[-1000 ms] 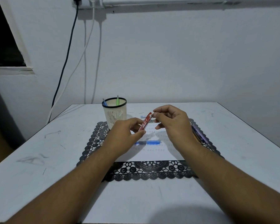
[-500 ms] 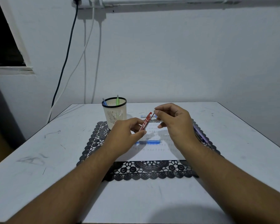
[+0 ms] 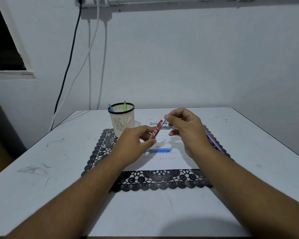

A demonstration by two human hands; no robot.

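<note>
A black lace mat lies in the middle of the white surface, and everything here is placed by it. On the mat's far left corner stands a cream cup with a black rim. It holds a pale-blue pen and a green pen, both upright.

Above the mat's left half, the left hand is raised off the surface. Its thumb and curled fingers pinch the lower end of a red case. The case is in the air over the mat's far middle, tilted with its top end up and to the right. A thin dark lead sticks out of that top end.

A white paper covers the mat's centre, and a blue pen lies crosswise on it, below the case. Just beyond the mat's far edge, behind the case, lies a small blue strip; I cannot tell what it is.

Above the mat's right half, the right hand is also raised. Its thumb and forefinger pinch the free end of the lead, and the other fingers are loosely curled. A purple pen lies along the mat's right edge, partly hidden behind the right wrist.
</note>
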